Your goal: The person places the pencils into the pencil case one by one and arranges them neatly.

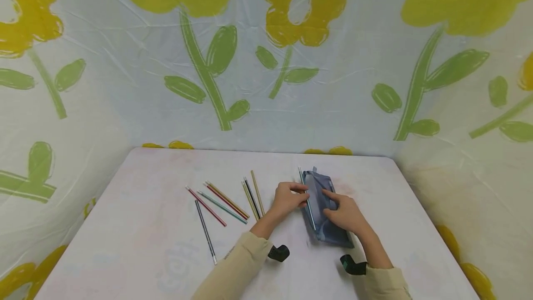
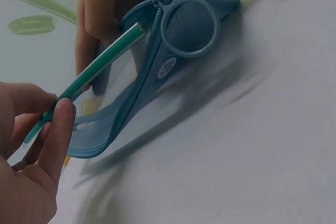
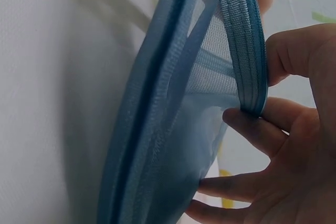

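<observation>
My left hand (image 1: 288, 199) pinches a green pencil (image 2: 100, 66) between thumb and fingers. The pencil slants along the left side of a blue mesh zip pouch (image 1: 333, 234), one end close to its unzipped mouth in the left wrist view. Near that end, a round ring pull (image 2: 214, 39) hangs from the zip. My right hand (image 1: 344, 213) grips the zip edge of the pouch between thumb and fingers, holding the mouth apart. The right wrist view shows this zipped edge (image 3: 244, 45) bent outward, with the other fingers touching the mesh lower down.
Left of the hands, several loose pencils lie on the white table (image 1: 137, 226): a red one (image 1: 206, 206), a green one (image 1: 222, 207), a dark striped one (image 1: 205, 230) and a gold one (image 1: 257, 191) among them. A flower-print cloth (image 1: 137, 82) surrounds the table.
</observation>
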`<state>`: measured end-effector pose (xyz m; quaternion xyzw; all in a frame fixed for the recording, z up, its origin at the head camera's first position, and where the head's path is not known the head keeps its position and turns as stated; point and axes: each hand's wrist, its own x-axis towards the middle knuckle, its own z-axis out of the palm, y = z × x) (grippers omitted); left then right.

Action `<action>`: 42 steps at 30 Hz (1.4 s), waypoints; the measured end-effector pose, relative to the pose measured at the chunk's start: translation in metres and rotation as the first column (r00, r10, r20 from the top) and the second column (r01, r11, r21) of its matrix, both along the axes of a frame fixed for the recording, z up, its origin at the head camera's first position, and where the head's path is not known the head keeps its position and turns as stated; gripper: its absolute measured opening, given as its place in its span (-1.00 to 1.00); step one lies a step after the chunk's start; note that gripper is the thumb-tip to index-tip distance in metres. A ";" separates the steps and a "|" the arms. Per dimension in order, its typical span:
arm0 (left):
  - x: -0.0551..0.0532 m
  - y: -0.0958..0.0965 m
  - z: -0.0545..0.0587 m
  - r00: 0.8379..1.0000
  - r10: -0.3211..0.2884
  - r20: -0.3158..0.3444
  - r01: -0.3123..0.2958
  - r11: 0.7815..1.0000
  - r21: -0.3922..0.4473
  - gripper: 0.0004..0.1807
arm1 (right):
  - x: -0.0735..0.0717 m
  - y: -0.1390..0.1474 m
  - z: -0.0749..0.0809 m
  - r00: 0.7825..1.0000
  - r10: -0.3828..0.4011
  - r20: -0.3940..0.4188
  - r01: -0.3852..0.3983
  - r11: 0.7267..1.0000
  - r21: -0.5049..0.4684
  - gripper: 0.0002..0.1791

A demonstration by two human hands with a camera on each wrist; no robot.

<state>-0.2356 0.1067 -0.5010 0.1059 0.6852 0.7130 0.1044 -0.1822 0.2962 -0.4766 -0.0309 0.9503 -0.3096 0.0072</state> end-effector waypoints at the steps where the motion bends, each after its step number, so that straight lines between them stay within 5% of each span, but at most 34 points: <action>1: 0.000 0.001 -0.001 1.000 0.005 -0.004 -0.005 1.000 -0.006 -0.80 | 0.000 -0.001 0.000 1.000 0.002 0.001 -0.002 1.000 -0.003 -0.31; 30: 0.017 0.019 -0.009 1.000 -0.013 0.024 0.015 0.996 -0.084 -0.84 | 0.001 -0.008 0.000 1.000 0.014 -0.017 -0.015 0.999 -0.039 -0.30; 42: 0.011 0.013 -0.008 0.999 -0.046 -0.020 0.042 0.985 -0.169 -0.81 | 0.003 -0.008 -0.001 1.000 0.024 -0.014 -0.025 0.998 -0.062 -0.27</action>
